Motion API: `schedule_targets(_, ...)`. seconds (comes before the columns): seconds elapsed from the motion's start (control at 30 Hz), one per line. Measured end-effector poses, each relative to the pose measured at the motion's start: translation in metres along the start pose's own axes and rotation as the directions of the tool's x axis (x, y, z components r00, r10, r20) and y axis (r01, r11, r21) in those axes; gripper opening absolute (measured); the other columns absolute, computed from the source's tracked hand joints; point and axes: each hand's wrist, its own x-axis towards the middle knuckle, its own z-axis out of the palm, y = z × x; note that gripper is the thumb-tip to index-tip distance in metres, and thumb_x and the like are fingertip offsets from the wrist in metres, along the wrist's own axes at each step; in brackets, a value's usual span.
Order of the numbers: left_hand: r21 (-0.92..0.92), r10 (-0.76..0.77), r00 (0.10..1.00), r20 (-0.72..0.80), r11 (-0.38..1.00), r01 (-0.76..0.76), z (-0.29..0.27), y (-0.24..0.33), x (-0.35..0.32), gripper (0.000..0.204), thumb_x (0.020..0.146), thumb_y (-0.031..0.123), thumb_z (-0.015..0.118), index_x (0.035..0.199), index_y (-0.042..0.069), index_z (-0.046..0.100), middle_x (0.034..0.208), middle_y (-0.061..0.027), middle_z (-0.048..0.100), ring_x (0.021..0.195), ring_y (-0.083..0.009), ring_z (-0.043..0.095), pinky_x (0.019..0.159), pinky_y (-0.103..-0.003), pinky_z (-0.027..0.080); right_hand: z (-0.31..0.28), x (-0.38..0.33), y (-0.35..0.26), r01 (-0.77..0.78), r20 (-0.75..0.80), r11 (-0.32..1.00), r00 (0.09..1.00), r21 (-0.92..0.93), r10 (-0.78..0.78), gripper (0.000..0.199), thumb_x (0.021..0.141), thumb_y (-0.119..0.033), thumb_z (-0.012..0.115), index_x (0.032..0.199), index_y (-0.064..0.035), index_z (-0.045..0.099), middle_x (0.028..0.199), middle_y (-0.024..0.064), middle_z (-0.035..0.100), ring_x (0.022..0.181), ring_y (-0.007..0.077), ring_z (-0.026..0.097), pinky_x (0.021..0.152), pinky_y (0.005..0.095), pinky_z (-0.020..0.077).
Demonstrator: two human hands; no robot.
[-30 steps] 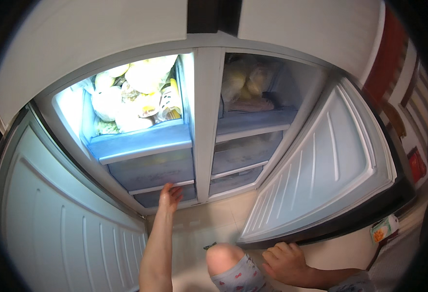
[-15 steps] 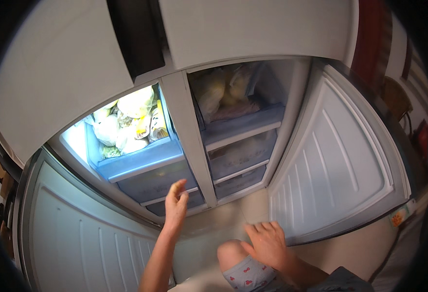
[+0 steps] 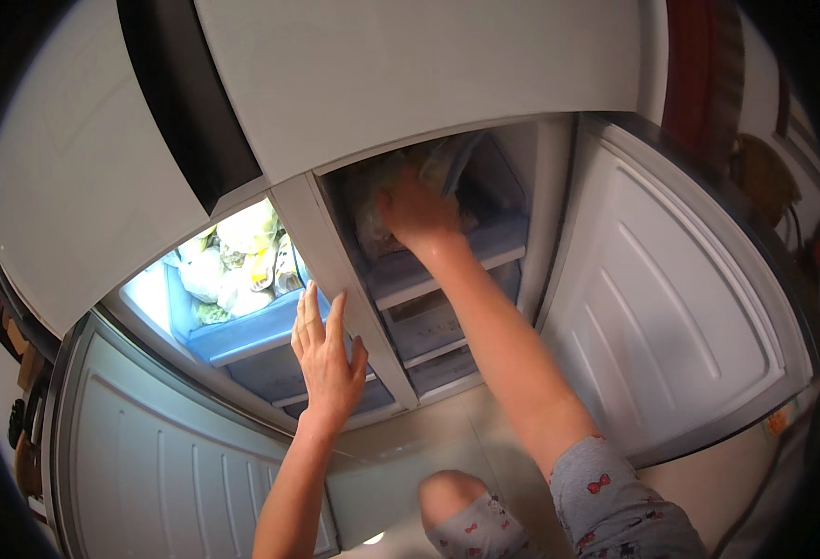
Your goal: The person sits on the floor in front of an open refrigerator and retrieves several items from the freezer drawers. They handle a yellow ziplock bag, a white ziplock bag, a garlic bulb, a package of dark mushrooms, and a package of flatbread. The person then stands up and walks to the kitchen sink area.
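My left hand (image 3: 329,359) is open, fingers stretched upward, in front of the left drawers of a two-door cabinet, apparently a freezer. It holds nothing. Behind its fingertips, the lit upper left drawer (image 3: 242,347) is full of bagged food (image 3: 203,276) in white and clear plastic, some of it green. My right hand (image 3: 419,212) reaches into the dim upper right drawer (image 3: 494,240), among bags of food (image 3: 373,224) there. Its fingers are blurred and shaded, so whether they grip a bag cannot be made out.
The left lower door (image 3: 140,447) and right lower door (image 3: 652,307) stand swung out on either side of me. Closed upper doors (image 3: 419,74) hang above, with a dark strip (image 3: 182,102) between them. My bare knee (image 3: 452,498) is over the tiled floor (image 3: 387,475).
My right hand has gone from beside my knee up into the upper right drawer. My left hand has risen slightly, its fingers now extended. The view has shifted a little.
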Motion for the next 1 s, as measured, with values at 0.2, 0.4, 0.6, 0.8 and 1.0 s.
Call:
schedule_targets(0.2, 0.156, -0.012, 1.0, 0.026, 0.988, 0.008, 0.008, -0.003, -0.005, 0.079, 0.072, 0.002, 0.07, 0.145, 0.018, 0.046, 0.16, -0.0202, 0.022, 0.148, -0.0404, 0.022, 0.118, -0.052, 0.022, 0.04, 0.042, -0.001, -0.049, 0.029, 0.999, 0.998, 0.005, 0.049, 0.078, 0.084, -0.045, 0.068, 0.137, 0.0045, 0.04, 0.111, 0.0225, 0.068, 0.101, 0.0385, 0.068, 0.087, 0.0462, 0.0544)
schedule_targets(0.4, 0.224, 0.027, 0.998, 0.056, 0.974, -0.039, 0.006, -0.01, -0.004, 0.077, 0.072, 0.004, 0.07, 0.144, 0.02, 0.048, 0.16, -0.0212, 0.021, 0.148, -0.0395, 0.022, 0.119, -0.052, 0.02, 0.083, 0.052, 0.038, 0.353, -0.238, 0.935, 0.911, 0.032, -0.336, 0.073, 0.086, -0.05, 0.062, 0.138, -0.0011, 0.044, 0.127, 0.0231, 0.06, 0.114, 0.0401, 0.061, 0.092, 0.0481, 0.0514)
schedule_targets(0.6, 0.261, 0.011, 0.995, 0.102, 0.965, -0.038, -0.007, -0.015, -0.005, 0.073, 0.072, 0.007, 0.07, 0.141, 0.021, 0.051, 0.16, -0.0218, 0.021, 0.149, -0.0396, 0.021, 0.119, -0.054, 0.018, 0.038, 0.062, 0.045, 0.416, -0.226, 0.903, 0.895, 0.111, -0.385, 0.065, 0.084, -0.039, 0.065, 0.138, -0.0062, 0.049, 0.137, 0.0207, 0.053, 0.126, 0.0384, 0.051, 0.104, 0.046, 0.0431)
schedule_targets(0.8, 0.129, 0.027, 0.997, 0.067, 0.991, -0.035, -0.002, -0.004, 0.0, 0.066, 0.073, 0.014, 0.068, 0.138, 0.019, 0.054, 0.159, -0.0227, 0.023, 0.149, -0.0387, 0.021, 0.119, -0.055, 0.016, -0.019, 0.108, 0.12, 0.444, -0.269, 0.864, 0.885, 0.238, -0.38, 0.068, 0.081, -0.026, 0.067, 0.142, -0.0052, 0.046, 0.143, 0.0204, 0.048, 0.133, 0.0388, 0.044, 0.112, 0.0454, 0.0375)
schedule_targets(1.0, 0.158, 0.021, 0.997, 0.08, 0.987, -0.033, -0.008, -0.006, -0.002, 0.057, 0.073, 0.016, 0.066, 0.131, 0.016, 0.061, 0.159, -0.023, 0.024, 0.149, -0.0385, 0.021, 0.119, -0.056, 0.016, -0.029, 0.102, 0.121, 0.031, -0.006, 0.877, 0.999, 0.479, -0.032, 0.079, 0.076, -0.026, 0.073, 0.146, -0.0058, 0.041, 0.144, 0.0204, 0.047, 0.13, 0.0414, 0.046, 0.107, 0.0478, 0.0434)
